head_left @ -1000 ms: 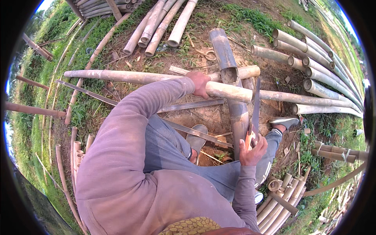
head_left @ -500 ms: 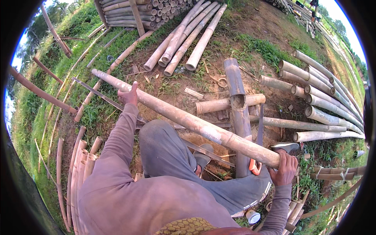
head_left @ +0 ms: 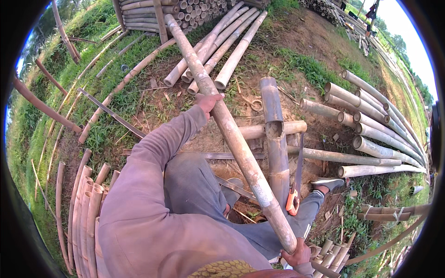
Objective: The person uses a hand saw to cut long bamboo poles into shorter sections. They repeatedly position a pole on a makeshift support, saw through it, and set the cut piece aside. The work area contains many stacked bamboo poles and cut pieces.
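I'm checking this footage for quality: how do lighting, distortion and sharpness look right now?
Head view: daylight, with the sky at upper right washed out nearly white; head view: fisheye bending, plain in the bamboo poles curving at right; head view: the held pole bends only slightly, its edges fairly crisp.

1. An open-air bamboo-working yard can be recognised, laid out on bare soil (head_left: 303, 34) and grass (head_left: 308, 68).
2. Bamboo poles are stacked high in a pile (head_left: 197, 17) at the upper left, and a fanned-out group of poles (head_left: 391, 133) is spread on the ground at the right.
3. Two crossed bamboo pieces (head_left: 272, 102) are arranged on the soil, with an orange-handled saw (head_left: 299, 167) placed beside them.
4. More bamboo lengths (head_left: 85, 208) are grouped at the lower left.
5. The yard is bordered by trees (head_left: 399, 45) under bright sky (head_left: 403, 21).
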Demonstrator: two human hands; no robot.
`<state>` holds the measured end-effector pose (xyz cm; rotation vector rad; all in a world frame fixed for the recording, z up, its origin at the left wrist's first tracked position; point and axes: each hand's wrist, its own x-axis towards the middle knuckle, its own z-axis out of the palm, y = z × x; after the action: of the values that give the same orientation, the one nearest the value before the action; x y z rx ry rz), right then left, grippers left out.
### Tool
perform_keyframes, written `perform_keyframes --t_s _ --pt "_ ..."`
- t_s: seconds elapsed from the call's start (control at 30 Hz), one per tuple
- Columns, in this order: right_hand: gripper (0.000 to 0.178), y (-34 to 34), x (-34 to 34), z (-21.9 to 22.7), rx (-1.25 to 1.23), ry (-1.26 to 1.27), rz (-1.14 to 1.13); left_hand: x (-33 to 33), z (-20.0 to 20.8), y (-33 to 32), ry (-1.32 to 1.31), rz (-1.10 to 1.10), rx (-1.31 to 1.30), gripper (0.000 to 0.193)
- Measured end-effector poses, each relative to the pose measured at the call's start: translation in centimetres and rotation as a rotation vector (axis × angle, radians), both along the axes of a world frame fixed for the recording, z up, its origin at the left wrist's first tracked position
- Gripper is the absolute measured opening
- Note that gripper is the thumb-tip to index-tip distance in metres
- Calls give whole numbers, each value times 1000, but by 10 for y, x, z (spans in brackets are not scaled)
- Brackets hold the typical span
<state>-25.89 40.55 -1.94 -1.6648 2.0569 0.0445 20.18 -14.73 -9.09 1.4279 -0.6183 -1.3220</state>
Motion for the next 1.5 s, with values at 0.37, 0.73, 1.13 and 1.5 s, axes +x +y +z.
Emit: perform_keyframes --t_s 0.37,0.73,1.13,1.5 --pt "85 -292 196 -108 -112 -553 -133 -49 -35 83 116 -906 305 119" --pt "67 -384 328 -204 -112 -1039 -231 42 -125 206 491 -616 322 95" --pt "60 -161 142 -203 -72 -689 -306 133 -76 -119 -277 359 -1 90" --pt "36 -185 131 -164 -645 -354 -257 -93 -43 -49 -914 -1059 -554 71"
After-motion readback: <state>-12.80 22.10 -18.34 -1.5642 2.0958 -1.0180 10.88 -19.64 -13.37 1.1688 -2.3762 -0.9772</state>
